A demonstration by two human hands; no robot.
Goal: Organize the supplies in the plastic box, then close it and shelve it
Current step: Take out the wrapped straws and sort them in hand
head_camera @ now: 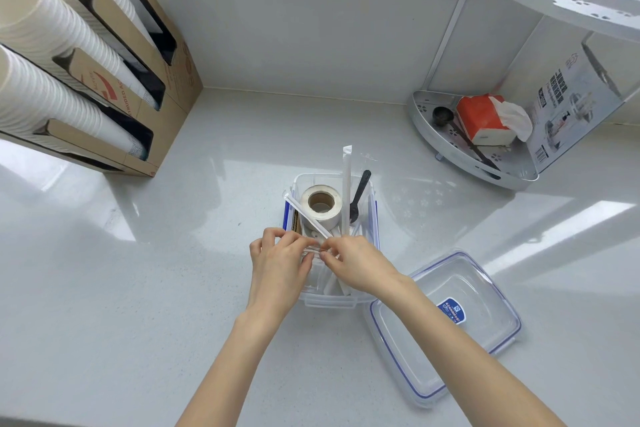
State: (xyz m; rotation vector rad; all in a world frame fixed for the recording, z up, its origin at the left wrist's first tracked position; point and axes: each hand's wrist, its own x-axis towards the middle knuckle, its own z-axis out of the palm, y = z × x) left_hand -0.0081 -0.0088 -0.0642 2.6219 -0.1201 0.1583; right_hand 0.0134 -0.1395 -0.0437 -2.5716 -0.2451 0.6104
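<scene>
The plastic box (372,218) is set open on the white counter (173,288), directly under and just beyond both hands. Over its near half, a small clear wrapped item (313,251) is pinched between the two hands; what it is cannot be told. The left hand (278,260) is held palm-down with its fingers curled inward, thumb and fingertips closed on the left end of the item. The right hand (356,262) is turned toward the left one, its thumb and forefinger closed on the right end, so that the fingertips of the two hands almost meet. Both forearms are stretched forward from the bottom edge of the view and converge over the box.

Just beyond the fingers, inside the box, a roll of tape (321,206) is stood on end. A wrapped straw (306,217) is laid slanting across the front of the roll, and a second, longer wrapped straw (347,191) is propped nearly upright past the right hand, with a black spoon (358,196) leaning beside it.

The lid (446,326) is laid on the counter just to the right of the right forearm, apart from the box.

Far beyond the right hand, a corner rack (512,177) is placed against the wall, with a pack of tissues (483,121) and a dark scoop (443,114) on its lower tier. Far to the left of the left hand, stacks of paper cups (52,45) are held in a cardboard dispenser (180,80).
</scene>
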